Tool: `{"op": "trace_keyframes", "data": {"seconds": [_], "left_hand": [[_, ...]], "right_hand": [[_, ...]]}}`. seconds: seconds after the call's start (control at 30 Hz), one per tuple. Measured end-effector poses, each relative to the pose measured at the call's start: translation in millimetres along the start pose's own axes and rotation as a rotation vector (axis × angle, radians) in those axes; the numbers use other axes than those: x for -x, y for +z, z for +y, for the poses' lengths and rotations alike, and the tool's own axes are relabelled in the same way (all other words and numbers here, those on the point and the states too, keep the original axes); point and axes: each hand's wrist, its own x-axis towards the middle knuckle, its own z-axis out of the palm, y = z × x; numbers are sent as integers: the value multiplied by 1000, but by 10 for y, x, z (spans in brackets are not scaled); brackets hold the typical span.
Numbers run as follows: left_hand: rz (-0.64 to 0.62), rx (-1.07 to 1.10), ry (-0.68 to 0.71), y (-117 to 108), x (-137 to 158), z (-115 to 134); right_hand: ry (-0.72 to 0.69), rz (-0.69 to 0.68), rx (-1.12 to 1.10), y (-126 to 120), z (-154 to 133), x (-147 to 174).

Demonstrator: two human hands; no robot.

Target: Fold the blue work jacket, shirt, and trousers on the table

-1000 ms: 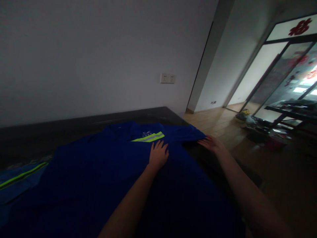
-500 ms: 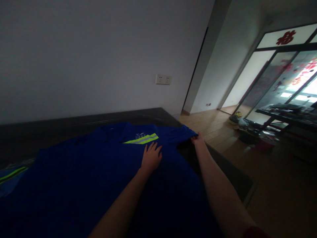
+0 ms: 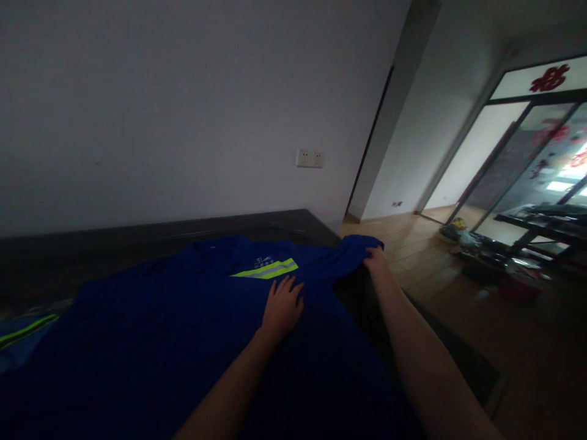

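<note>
A dark blue shirt [image 3: 151, 330] lies spread out, collar toward the wall, with a yellow-green and grey reflective strip [image 3: 270, 269] and small white print on its chest. My left hand [image 3: 283, 305] rests flat on the chest just below the strip, fingers spread. At the right, my right hand [image 3: 376, 256] pinches the end of the shirt's short sleeve [image 3: 353, 247], which bulges up a little above the dark surface. The lower part of the shirt fades into shadow.
The shirt lies on a dark table [image 3: 279, 223] against a grey wall. A blue cloth with a yellow-green stripe [image 3: 27, 336] sits at the far left. Sockets [image 3: 310, 158] are on the wall. Bags and a red basin [image 3: 518, 284] stand on the wooden floor at right.
My right hand has moved slightly right and the sleeve end has lifted and bulged up. My left hand stays on the chest. The view has shifted a little.
</note>
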Motion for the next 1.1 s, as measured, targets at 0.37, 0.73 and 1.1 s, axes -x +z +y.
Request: {"op": "trace_keyframes", "data": {"seconds": [0.37, 0.73, 1.1], "left_hand": [[171, 1335, -565, -475, -120, -380], [-202, 1183, -803, -1314, 645, -804], [119, 508, -581, -1005, -209, -909]], "right_hand": [[-1026, -781, 873, 688, 257, 1510], [-976, -1127, 1209, 496, 870, 2084], [-1017, -326, 868, 511, 844, 1699]]}}
